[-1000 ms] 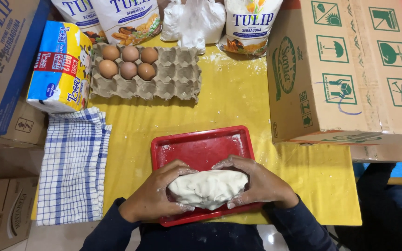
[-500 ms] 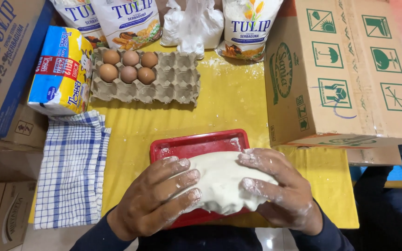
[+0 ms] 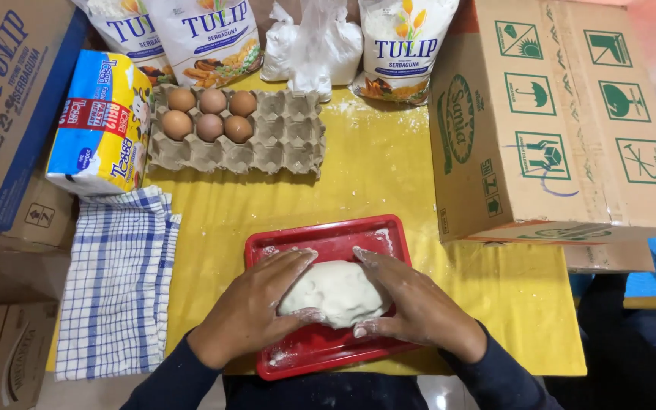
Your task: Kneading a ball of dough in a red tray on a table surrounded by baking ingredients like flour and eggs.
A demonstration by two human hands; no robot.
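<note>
Both hands cup a pale, rounded lump of soft white dough (image 3: 335,292) that sits in the middle of a shallow red rectangular plastic tray (image 3: 343,237), itself lying at the near edge of a table covered in a yellow cloth (image 3: 373,178). The left hand (image 3: 256,307) presses against the dough's left flank, its floury fingers (image 3: 294,262) curled along the far-left side and the thumb tucked under the near edge; the right hand (image 3: 411,307) mirrors it on the right flank, fingers bent around the far-right side and thumb at the near edge. Neither hand is spread wide: each is half closed in a loose cradle, holding the dough between them. The lump is a little wider than it is deep, so its long axis runs left to right, straight from one palm to the other, and both hands lie equally close, each in contact. Left of the tray lies a blue-and-white checked cotton dish towel (image 3: 115,285). Farther away sits a grey pulp egg carton (image 3: 267,140) with six brown eggs (image 3: 210,114) in its left end, a wrapped blue-and-yellow packet (image 3: 100,125) beside it, and printed white flour bags (image 3: 206,34) along the far edge. A large brown cardboard box (image 3: 556,121) stands at the right.
</note>
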